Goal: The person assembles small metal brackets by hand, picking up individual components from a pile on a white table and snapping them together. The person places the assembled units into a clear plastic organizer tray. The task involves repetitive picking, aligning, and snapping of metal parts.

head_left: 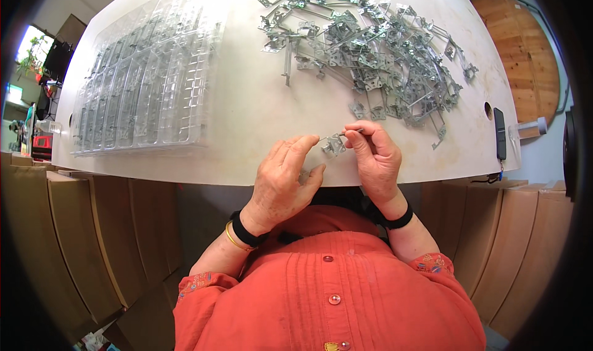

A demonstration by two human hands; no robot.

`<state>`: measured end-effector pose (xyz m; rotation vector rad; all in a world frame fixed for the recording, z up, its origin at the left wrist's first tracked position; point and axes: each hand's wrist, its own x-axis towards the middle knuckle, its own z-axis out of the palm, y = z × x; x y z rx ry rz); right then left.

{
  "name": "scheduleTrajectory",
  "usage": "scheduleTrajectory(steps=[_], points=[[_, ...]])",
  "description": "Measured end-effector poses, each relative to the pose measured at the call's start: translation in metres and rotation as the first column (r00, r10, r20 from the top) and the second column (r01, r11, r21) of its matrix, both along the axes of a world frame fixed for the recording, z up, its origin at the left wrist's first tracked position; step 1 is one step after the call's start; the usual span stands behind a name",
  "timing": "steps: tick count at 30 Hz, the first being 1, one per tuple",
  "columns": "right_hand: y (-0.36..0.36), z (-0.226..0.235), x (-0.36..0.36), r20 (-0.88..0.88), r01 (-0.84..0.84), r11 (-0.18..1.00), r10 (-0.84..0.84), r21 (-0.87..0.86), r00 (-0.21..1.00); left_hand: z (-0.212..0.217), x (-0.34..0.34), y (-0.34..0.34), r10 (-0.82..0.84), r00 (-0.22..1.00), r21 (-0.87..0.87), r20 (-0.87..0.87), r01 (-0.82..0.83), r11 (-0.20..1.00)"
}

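Head view: you sit at the near edge of a pale table [247, 116], both hands just over that edge.
Left hand [285, 181]: fingers narrowed, tips pinching the left end of a small metal bracket [333, 144].
Right hand [375, 153]: closed on the bracket's right end — thumb and forefinger grip a thin strip that sticks out toward the far left.
Bracket: held in the air between your hands, near the table's edge, apart from the pile [370, 48] at the far right.
Axis: its long side seems to run left to right, tilted a little toward the far right; which face is up is too small to tell.
Doing it well: keep both pinches close to the joint and your wrists low — my judgement is that a thin part like this twists easily.
Trays [145, 79]: clear plastic, stacked at the far left, well apart from your hands.
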<state>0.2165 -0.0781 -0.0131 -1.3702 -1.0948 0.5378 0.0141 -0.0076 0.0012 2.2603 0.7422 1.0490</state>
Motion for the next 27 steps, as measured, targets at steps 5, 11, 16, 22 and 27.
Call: scheduleTrajectory(steps=[5, 11, 16, 22, 27], points=[[-0.0011, -0.0006, 0.0004, 0.026, -0.008, 1.000, 0.009, -0.009, 1.000, 0.0053, 0.0012, -0.0013, -0.007, 1.000, 0.005, -0.004, 0.007, 1.000], [0.0002, 0.0027, -0.0004, 0.065, -0.008, 1.000, 0.009, -0.023, 0.998, 0.0058, 0.0012, -0.0016, -0.013, 1.000, 0.032, -0.012, 0.014, 0.999], [0.0003, 0.0032, -0.0014, 0.106, 0.001, 1.000, 0.002, -0.025, 0.994, 0.0032, 0.0015, -0.0031, -0.011, 1.000, 0.039, -0.016, 0.012, 0.999], [0.0000, 0.0050, -0.0021, 0.122, 0.012, 1.000, -0.009, -0.025, 0.992, 0.0033, 0.0020, -0.0040, -0.010, 1.000, 0.047, -0.021, 0.011, 0.999], [-0.0007, 0.0053, -0.0025, 0.142, 0.016, 1.000, -0.014, -0.014, 0.990, 0.0040, 0.0016, -0.0044, -0.018, 0.999, 0.053, -0.028, 0.019, 0.998]])
